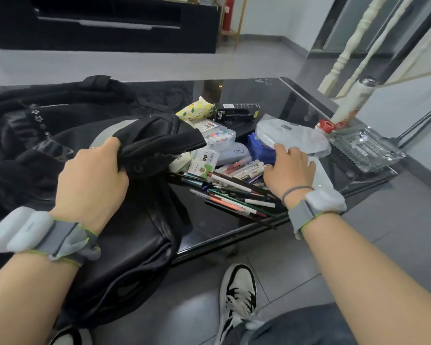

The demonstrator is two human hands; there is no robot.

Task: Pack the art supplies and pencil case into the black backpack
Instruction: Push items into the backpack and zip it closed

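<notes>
The black backpack (pixel 139 235) hangs off the front left of the black glass table (pixel 291 100), its mouth open toward the supplies. My left hand (pixel 92 175) grips the upper flap of that opening. My right hand (pixel 290 168) lies over the near edge of a plastic-wrapped white palette (pixel 291 135); its fingers curl down onto the wrap and the fingertips are hidden. Loose pens and brushes (pixel 234 195) are piled between my hands. Behind them sit a clear box of markers (pixel 219 135), a pale glasses case (pixel 237 153), a lemon-print pouch (pixel 197 110) and a black box (pixel 237 112).
A glass ashtray (pixel 366 150) stands at the table's right edge, a red-capped item (pixel 326 125) and a white cylinder (pixel 353 103) behind it. More black fabric (pixel 35 115) covers the table's left. My shoe (pixel 237 295) is on the tiled floor below the front edge.
</notes>
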